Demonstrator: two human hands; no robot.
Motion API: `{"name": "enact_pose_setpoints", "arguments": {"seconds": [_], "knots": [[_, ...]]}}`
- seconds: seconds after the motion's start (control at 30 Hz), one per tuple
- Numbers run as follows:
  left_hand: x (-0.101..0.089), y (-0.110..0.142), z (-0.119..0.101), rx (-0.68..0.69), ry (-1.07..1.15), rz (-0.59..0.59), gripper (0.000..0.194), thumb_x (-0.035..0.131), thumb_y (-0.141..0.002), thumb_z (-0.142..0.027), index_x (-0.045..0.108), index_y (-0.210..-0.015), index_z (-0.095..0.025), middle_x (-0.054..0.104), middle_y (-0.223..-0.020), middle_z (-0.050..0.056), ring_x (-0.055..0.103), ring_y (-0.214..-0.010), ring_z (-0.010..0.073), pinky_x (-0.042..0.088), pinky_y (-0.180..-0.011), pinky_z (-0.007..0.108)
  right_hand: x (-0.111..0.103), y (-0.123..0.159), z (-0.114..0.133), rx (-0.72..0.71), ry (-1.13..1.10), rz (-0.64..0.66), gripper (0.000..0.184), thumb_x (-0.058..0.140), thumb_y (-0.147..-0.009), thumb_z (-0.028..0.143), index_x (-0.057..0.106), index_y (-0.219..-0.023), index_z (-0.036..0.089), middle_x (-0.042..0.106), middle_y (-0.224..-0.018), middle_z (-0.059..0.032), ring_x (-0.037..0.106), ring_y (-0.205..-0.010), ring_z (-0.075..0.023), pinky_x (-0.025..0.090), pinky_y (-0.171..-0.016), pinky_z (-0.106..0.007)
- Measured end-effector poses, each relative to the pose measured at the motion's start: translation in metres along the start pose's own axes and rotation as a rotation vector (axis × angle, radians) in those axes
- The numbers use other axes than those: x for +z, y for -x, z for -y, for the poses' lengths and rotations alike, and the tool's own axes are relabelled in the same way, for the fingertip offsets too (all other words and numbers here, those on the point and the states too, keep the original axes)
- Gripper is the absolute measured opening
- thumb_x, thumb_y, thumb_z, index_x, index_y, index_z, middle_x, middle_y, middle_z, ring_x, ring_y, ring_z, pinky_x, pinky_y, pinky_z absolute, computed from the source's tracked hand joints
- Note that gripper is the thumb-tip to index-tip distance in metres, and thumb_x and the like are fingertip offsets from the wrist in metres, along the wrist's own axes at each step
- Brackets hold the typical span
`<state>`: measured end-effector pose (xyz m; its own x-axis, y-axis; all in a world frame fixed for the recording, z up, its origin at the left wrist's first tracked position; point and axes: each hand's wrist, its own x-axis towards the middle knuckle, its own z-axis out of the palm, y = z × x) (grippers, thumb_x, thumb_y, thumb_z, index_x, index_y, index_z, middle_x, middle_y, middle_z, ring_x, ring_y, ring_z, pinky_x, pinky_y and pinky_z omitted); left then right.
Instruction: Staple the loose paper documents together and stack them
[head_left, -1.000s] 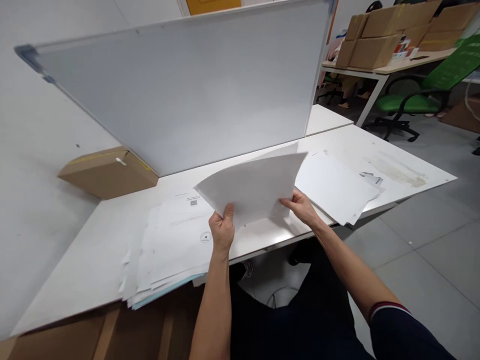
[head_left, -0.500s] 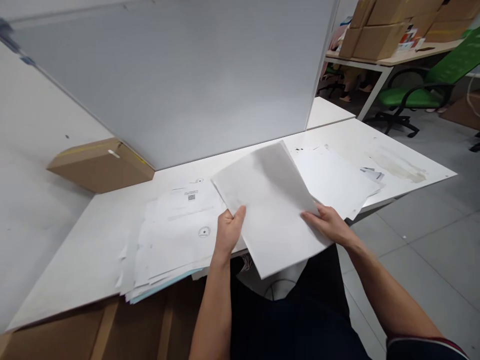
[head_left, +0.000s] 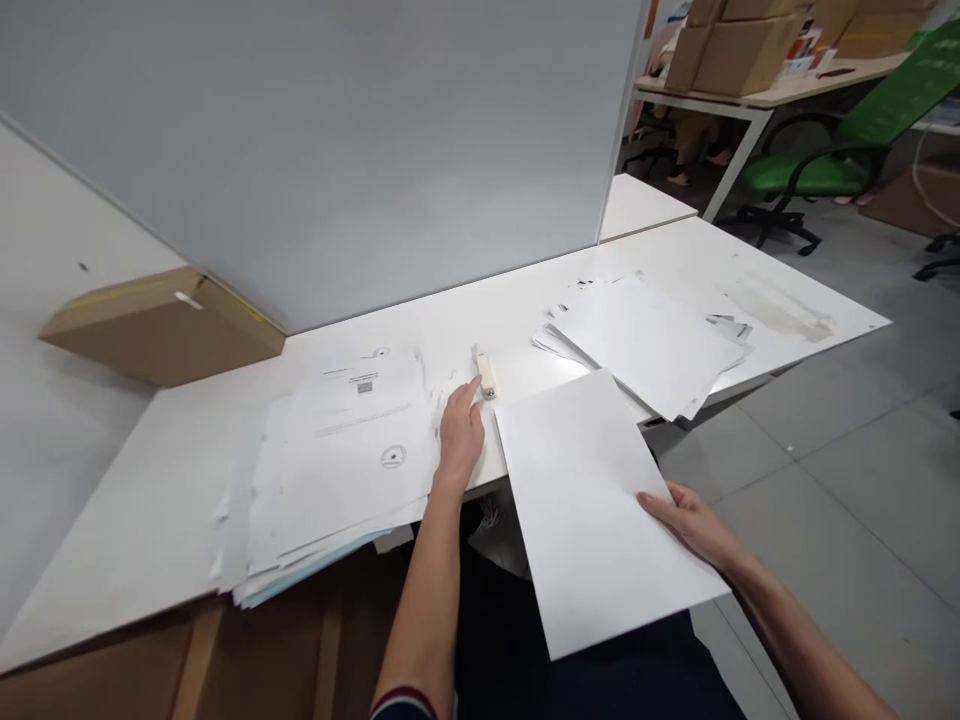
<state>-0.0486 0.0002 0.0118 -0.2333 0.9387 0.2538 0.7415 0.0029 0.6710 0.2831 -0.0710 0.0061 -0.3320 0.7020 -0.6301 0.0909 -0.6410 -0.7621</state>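
My right hand (head_left: 694,525) pinches the right edge of a blank white sheet of paper (head_left: 592,500), thumb on top; I cannot tell whether it is one sheet or several. The paper hangs tilted over the table's front edge. My left hand (head_left: 460,430) is off the paper, fingers stretched forward over the table. Just beyond its fingertips lies a small cream stapler (head_left: 486,375); whether they touch is hard to tell. Left of that hand is a pile of printed papers (head_left: 337,470) with a round stamp and a square code. To the right lies a fanned stack of blank papers (head_left: 645,340).
A large whiteboard (head_left: 360,150) stands along the back of the white table (head_left: 157,480). A cardboard box (head_left: 165,325) sits at the back left. Further off are a green chair (head_left: 810,170) and a desk with stacked boxes (head_left: 742,55).
My left hand has let go of the paper and moved to the stapler, which the paper hid before. My right hand has drawn the paper right and towards me.
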Motion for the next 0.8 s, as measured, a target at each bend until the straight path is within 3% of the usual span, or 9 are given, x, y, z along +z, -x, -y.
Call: {"name": "enact_pose_setpoints", "arguments": {"seconds": [0.2,0.53,0.6,0.67,0.73,0.8], "knots": [[0.020,-0.013,0.010,0.059,-0.079,0.004,0.045,0.036,-0.082,-0.008,0.061,-0.118,-0.018,0.062,-0.119,0.009,0.055,-0.111,0.0217,0.043,-0.097,0.041,0.005,-0.009,0.016,-0.017,-0.010,0.034,0.040,0.064,-0.078,0.044,0.061,-0.106,0.015,0.072,-0.084,-0.0067,0.066,-0.063,-0.0178,0.051,-0.055,-0.027],[0.024,-0.010,0.013,0.085,-0.024,-0.024,0.047,0.035,-0.080,-0.005,0.061,-0.116,-0.018,0.062,-0.117,0.008,0.052,-0.112,0.0210,0.036,-0.101,0.041,0.007,-0.016,0.039,-0.021,0.047,0.026,0.037,0.065,-0.077,0.042,0.063,-0.102,0.015,0.072,-0.081,-0.0057,0.066,-0.064,-0.0179,0.051,-0.055,-0.026],[0.021,-0.009,0.012,0.008,0.117,-0.035,0.042,0.038,-0.083,-0.011,0.060,-0.118,-0.020,0.062,-0.117,0.008,0.052,-0.112,0.0205,0.036,-0.101,0.040,0.003,-0.016,0.039,-0.024,0.042,0.046,0.038,0.066,-0.076,0.043,0.063,-0.102,0.016,0.072,-0.083,-0.0060,0.067,-0.066,-0.0190,0.052,-0.057,-0.027],[0.015,-0.008,0.009,-0.187,0.377,-0.087,0.041,0.040,-0.088,-0.024,0.052,-0.127,-0.020,0.062,-0.114,0.011,0.057,-0.104,0.0192,0.042,-0.095,0.038,-0.002,-0.016,0.038,-0.044,0.032,0.051,0.039,0.066,-0.076,0.044,0.063,-0.103,0.016,0.072,-0.085,-0.0060,0.067,-0.067,-0.0197,0.053,-0.058,-0.028],[0.006,-0.005,0.004,-0.424,0.706,-0.109,0.052,0.038,-0.090,-0.042,0.039,-0.136,-0.019,0.062,-0.113,0.014,0.062,-0.090,0.0174,0.048,-0.083,0.035,-0.007,-0.018,0.036,-0.067,0.028,0.053,0.040,0.066,-0.076,0.044,0.062,-0.105,0.017,0.072,-0.084,-0.0057,0.067,-0.068,-0.0200,0.053,-0.058,-0.029],[-0.003,0.000,-0.001,-0.574,0.970,-0.016,0.066,0.042,-0.085,-0.054,0.030,-0.140,-0.019,0.062,-0.110,0.015,0.063,-0.079,0.0164,0.050,-0.073,0.033,-0.009,-0.021,0.034,-0.079,0.026,0.063,0.040,0.066,-0.077,0.044,0.062,-0.106,0.017,0.072,-0.084,-0.0054,0.067,-0.068,-0.0200,0.053,-0.058,-0.029]]}}
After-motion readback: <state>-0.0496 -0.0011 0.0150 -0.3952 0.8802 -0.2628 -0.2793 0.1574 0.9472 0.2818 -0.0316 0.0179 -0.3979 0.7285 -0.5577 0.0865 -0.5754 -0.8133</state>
